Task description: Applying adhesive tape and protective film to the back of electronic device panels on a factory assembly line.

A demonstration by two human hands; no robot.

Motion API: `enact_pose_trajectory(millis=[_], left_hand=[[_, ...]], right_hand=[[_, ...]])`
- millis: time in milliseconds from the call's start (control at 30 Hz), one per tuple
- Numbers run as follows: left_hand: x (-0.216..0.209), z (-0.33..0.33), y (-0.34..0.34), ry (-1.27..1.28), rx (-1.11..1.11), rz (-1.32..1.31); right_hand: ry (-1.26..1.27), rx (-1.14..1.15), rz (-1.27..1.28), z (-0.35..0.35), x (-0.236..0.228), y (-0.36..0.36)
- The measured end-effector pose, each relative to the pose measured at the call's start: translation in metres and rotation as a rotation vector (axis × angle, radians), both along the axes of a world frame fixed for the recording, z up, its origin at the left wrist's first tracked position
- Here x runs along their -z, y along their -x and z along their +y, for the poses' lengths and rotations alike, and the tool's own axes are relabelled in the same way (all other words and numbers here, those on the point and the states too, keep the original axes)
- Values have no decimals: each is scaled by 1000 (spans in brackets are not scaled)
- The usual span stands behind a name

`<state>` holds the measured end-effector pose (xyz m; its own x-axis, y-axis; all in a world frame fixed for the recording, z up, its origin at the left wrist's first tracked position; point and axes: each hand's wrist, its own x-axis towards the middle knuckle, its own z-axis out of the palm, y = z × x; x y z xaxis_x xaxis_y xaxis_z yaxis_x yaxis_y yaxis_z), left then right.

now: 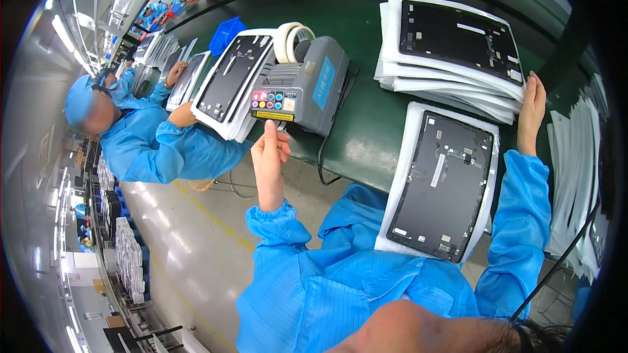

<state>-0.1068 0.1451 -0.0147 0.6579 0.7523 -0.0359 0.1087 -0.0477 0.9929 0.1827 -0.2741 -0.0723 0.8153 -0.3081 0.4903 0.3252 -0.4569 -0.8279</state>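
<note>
My left hand [268,155] is at the front of a grey tape dispenser [294,91], its index finger reaching up to the outlet below the coloured buttons. The other fingers are curled, and any tape between them is too small to see. My right hand [533,111] rests along the right edge of a stack of white foam sheets [451,95], fingers stretched out. A black tablet back panel [458,39] lies on top of that stack. Closer to me, another black tablet back panel [441,186] lies on its own white foam sheet [396,206], overhanging the table's near edge.
Left of the dispenser stands another stack of foam sheets with a black panel [234,78] on top. A blue bin [227,34] sits behind it. A co-worker [157,137] in blue sits at the left. More white sheets [575,183] stand at far right. The table [356,137] is green.
</note>
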Motion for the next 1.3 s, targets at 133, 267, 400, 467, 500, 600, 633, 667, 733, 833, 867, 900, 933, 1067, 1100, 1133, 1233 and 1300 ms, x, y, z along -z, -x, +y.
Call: enact_pose_trajectory(millis=[133, 267, 400, 467, 500, 600, 633, 667, 733, 833, 867, 900, 933, 1067, 1100, 1133, 1233, 1300], left_hand=[[16, 9, 2, 107, 55, -124], [22, -5, -4, 110, 57, -219], [20, -71, 4, -35, 95, -135], [17, -105, 5, -12, 217, -145], [16, -117, 4, -21, 270, -157], [13, -122, 0, -369, 230, -434], [13, -113, -7, -508, 98, -555], [10, -98, -11, -486, -31, -562], [8, -65, -15, -451, -331, -460], [9, -39, -15, -370, -334, -257], [11, -31, -11, -289, -270, -211], [13, -26, -9, -245, -233, -280], [15, -24, -9, -194, -193, -348], [18, -34, -6, -147, -173, -454], [17, -43, -7, -154, -188, -447], [18, -53, -3, -176, -183, -422], [7, -104, -8, -267, -2, -464], [17, -126, -16, -266, 172, -489]], right_hand=[[-9, 43, -25, 4, -7, 5], [-7, 91, -161, -2, -20, 13], [142, 34, -439, 17, -53, 49], [214, -143, -516, 45, -61, 77], [261, -269, -577, 58, -60, 87], [510, -536, -658, 82, -54, 116], [517, -633, -632, 81, -55, 119], [513, -621, -611, 78, -53, 122], [479, -563, -548, 76, -50, 122], [396, -538, -450, 81, -43, 117], [384, -546, -440, 84, -43, 118], [372, -552, -430, 86, -42, 118], [373, -571, -446, 88, -42, 118], [394, -556, -471, 83, -44, 122], [391, -540, -467, 80, -46, 122], [380, -523, -461, 78, -48, 123], [357, -589, -472, 84, -59, 133], [351, -717, -447, 91, -64, 143]])
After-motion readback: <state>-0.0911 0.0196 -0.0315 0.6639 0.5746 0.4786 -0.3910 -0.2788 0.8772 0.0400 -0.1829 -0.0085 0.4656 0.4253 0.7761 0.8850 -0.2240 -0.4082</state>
